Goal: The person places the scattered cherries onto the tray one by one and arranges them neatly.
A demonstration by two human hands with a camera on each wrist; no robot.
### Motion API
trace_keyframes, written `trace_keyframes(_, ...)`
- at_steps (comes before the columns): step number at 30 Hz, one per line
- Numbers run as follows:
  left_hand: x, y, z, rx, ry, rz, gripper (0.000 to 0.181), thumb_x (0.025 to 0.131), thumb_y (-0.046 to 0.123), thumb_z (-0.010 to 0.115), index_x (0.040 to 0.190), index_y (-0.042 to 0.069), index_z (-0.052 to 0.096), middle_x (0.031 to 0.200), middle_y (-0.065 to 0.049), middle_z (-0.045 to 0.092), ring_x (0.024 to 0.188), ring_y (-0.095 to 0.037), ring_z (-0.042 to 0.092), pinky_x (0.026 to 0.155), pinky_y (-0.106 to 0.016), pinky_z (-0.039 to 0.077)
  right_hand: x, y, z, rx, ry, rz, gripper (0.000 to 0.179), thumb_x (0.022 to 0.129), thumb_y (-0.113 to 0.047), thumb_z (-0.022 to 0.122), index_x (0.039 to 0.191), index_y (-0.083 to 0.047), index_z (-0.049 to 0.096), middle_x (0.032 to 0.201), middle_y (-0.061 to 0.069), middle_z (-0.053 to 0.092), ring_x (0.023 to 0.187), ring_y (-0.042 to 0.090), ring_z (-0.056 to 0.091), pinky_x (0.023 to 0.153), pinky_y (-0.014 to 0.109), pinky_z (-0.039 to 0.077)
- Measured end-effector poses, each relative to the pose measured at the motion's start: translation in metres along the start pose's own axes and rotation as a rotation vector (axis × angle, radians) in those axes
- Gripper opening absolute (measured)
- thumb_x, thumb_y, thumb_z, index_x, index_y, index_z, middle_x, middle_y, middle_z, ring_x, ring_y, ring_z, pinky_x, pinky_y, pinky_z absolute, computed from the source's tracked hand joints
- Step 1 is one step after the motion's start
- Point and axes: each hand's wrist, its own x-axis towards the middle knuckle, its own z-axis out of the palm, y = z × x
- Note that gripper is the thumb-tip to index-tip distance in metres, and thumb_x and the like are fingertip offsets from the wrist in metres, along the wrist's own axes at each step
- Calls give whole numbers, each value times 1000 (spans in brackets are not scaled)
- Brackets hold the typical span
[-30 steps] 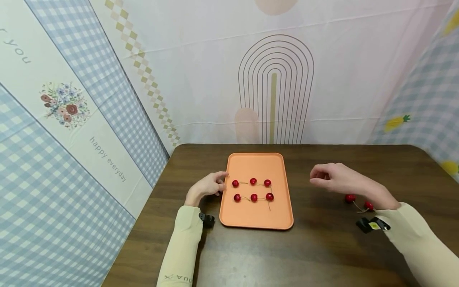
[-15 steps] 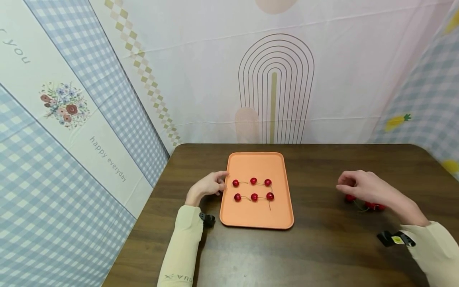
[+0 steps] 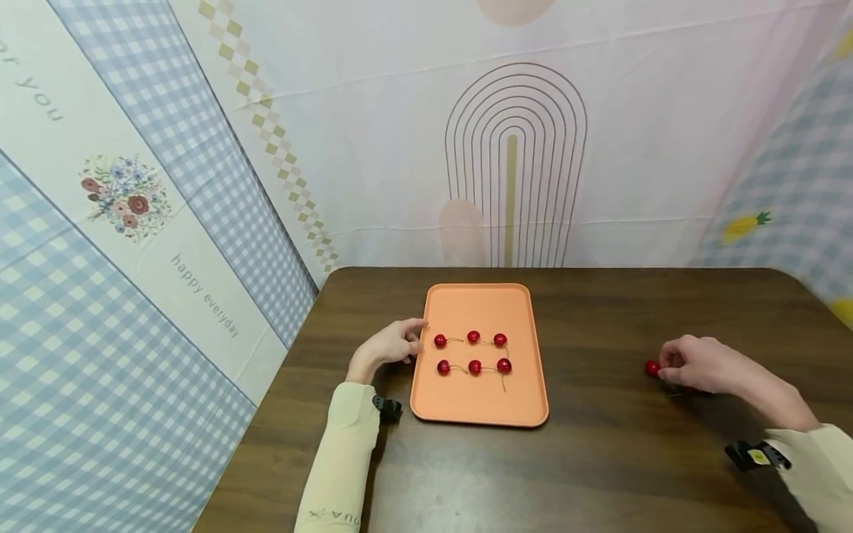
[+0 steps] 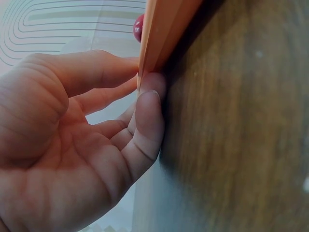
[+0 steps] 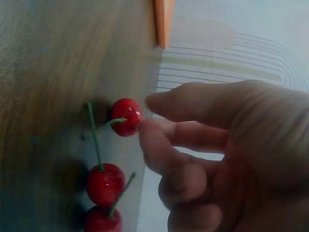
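Note:
An orange tray (image 3: 476,307) carries two rows of three red cherries (image 3: 474,337) with thin stems. My left hand (image 3: 386,344) holds the tray's left edge; in the left wrist view its fingertips (image 4: 148,113) lie against the rim. Off to the right, my right hand (image 3: 706,364) hovers low over loose cherries on the table, its fingers bent and nothing between them. One cherry (image 3: 651,368) shows just left of the fingertips. The right wrist view has that cherry (image 5: 126,117) close by the thumb and index finger, and two more cherries (image 5: 105,184) with green stems below it.
The dark wooden table (image 3: 506,474) reaches back to a patterned white cloth (image 3: 373,148). A blue checked cloth (image 3: 100,355) hangs along the left side. A black wrist camera (image 3: 388,409) sits at the left cuff, another (image 3: 749,455) at the right.
My right hand has moved right and down from beside the tray to the loose cherries, now covering some of them. The left hand and the tray have stayed in place.

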Motion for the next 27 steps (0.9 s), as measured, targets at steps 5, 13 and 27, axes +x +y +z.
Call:
trace_keyframes(5,2,-3,1,-13,6,-13,56,95,2,55,148,13,43,93,-10,61,73,-17,57,65,-27,51,3,2,2,-40,-51,84,14,88,-22,68,79,-14,60,69,-1,52,61,15,47,54,31,35)
trace_keyframes(13,1,-2,0,-6,5,-6,56,94,2,55,148,11,44,92,-9,61,72,-16,56,64,-27,51,2,4,3,-110,-60,141,19,87,-24,69,83,-12,55,70,2,51,61,17,47,53,33,33)
trace_keyframes(27,1,-1,1,-5,5,-11,55,94,2,55,148,11,44,93,-9,61,73,-16,57,65,-27,51,3,7,4,-107,-84,136,8,88,-17,66,90,-9,65,76,2,58,64,18,50,55,35,39)
